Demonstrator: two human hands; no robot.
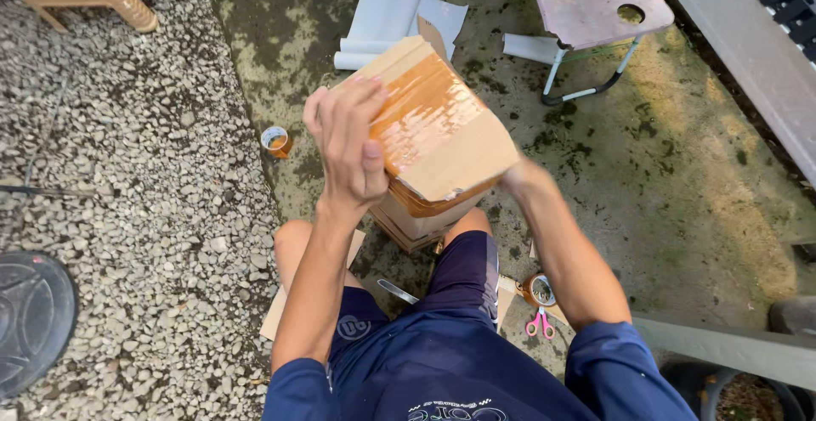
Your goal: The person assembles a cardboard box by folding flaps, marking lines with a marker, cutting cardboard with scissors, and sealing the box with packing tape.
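Observation:
I hold a cardboard box [442, 145] above my knees, its upper face covered with shiny brown packing tape. My left hand [347, 145] lies flat against the box's left side, fingers pointing up. My right hand [513, 176] is mostly hidden behind the box's right lower edge and seems to grip it there. A second cardboard piece sits under the box, resting by my legs.
A brown tape roll [276, 141] lies on the ground at left. Another tape roll [541, 290] and pink-handled scissors [539, 322] lie by my right thigh. White paper rolls [387, 17] and a small pink folding table [591, 0] stand ahead. Gravel covers the left.

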